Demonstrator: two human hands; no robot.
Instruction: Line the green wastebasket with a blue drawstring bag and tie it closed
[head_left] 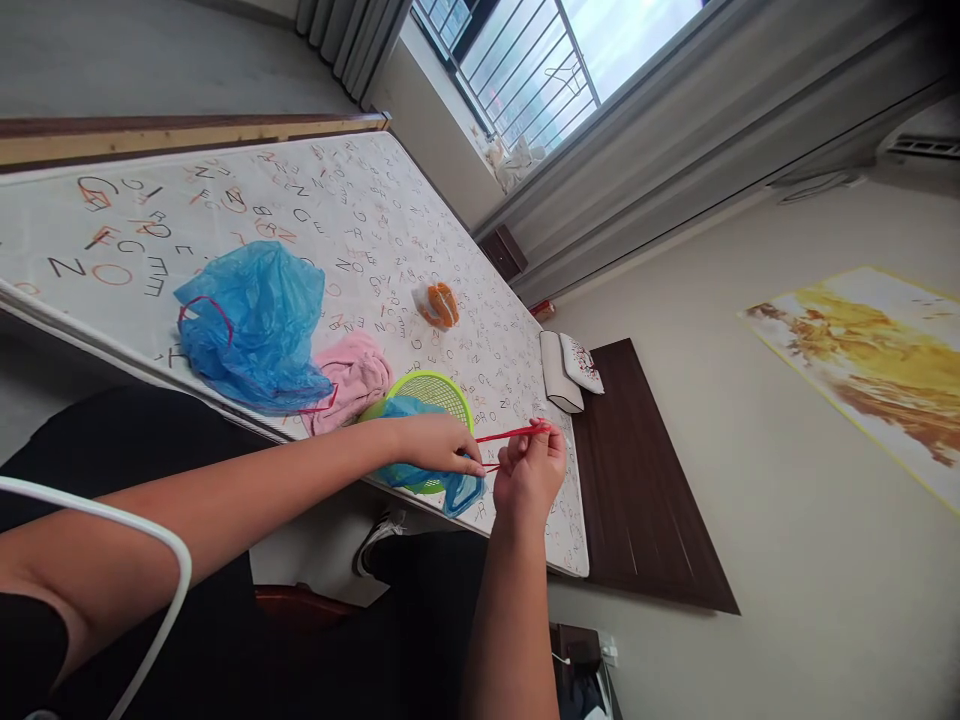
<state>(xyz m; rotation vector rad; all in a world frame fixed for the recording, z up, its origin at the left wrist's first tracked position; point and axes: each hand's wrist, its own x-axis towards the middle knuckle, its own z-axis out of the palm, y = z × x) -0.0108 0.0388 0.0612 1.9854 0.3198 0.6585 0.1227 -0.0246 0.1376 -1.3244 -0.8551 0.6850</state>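
Observation:
My left hand (pixel 444 445) is closed at the edge of a blue plastic bag (pixel 409 475) that lies in and over a lime-green mesh basket (pixel 431 388). Its fingertips pinch near the bag's rim, partly hidden from view. A red drawstring (pixel 506 434) runs taut from there to my right hand (pixel 531 470), whose fingers are closed on its end. Left of the basket lies a crumpled pink cloth (pixel 352 380). Beside that, a larger blue plastic bag (pixel 259 325) with a red drawstring rests puffed up on the mattress.
The letter-printed mattress (pixel 337 230) carries an orange item in clear wrap (pixel 439 305) and pillows (pixel 566 370) near the dark headboard (pixel 637 480). A white cable (pixel 176 560) arcs over my left arm. A wooden bed rail (pixel 195 135) edges the far side.

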